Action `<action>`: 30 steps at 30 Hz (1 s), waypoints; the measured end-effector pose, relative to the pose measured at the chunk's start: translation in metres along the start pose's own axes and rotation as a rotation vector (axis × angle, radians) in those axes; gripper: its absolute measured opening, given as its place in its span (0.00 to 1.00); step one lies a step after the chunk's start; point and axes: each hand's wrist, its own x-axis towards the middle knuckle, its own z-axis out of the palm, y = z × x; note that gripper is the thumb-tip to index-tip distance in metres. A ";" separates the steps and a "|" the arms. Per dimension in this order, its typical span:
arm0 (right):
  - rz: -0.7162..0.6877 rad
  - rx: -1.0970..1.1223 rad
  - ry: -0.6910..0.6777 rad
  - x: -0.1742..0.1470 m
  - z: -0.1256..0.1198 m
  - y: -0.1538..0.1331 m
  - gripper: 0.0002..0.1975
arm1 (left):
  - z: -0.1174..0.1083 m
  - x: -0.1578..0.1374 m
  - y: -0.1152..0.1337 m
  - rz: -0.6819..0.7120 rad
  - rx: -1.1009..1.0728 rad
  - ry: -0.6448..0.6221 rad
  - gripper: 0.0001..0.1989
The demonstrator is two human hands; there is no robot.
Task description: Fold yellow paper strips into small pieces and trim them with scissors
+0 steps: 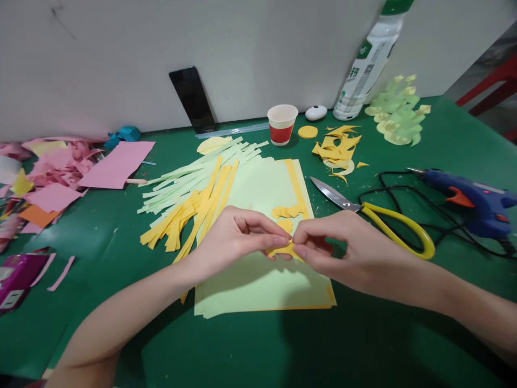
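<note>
Green table: two hands pinching one yellow paper piece; one cup.

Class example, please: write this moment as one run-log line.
left hand: pinching yellow paper piece | right hand: pinching it too | below: pale green sheets | right of sheets: scissors, glue gun

Yellow paper piece partly behind fingers, exact outline uncertain; bottle cap cropped.

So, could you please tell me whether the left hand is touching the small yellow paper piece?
Touching: the head view shows the left hand pinching the yellow piece, thumb above, fingers beneath.
</note>
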 end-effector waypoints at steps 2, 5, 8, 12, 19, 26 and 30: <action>-0.002 0.037 0.029 0.000 0.001 0.001 0.08 | 0.000 0.001 0.000 0.005 0.001 0.008 0.00; -0.004 0.073 0.094 0.001 0.002 0.001 0.08 | -0.001 0.001 0.000 -0.001 0.005 0.017 0.04; -0.017 0.078 0.137 0.002 0.002 0.000 0.09 | -0.001 0.000 -0.001 -0.006 0.002 0.003 0.07; -0.011 0.076 0.131 0.002 0.003 0.000 0.09 | 0.001 -0.001 -0.002 0.029 0.009 0.010 0.04; 0.005 0.073 0.121 0.000 0.005 0.001 0.08 | 0.003 -0.001 -0.002 0.028 0.024 0.035 0.04; 0.004 0.106 0.037 0.001 0.004 0.001 0.08 | -0.002 -0.001 -0.007 0.075 -0.049 -0.019 0.02; -0.031 0.099 0.021 0.002 0.003 0.001 0.10 | 0.000 -0.002 -0.003 0.057 0.036 0.001 0.04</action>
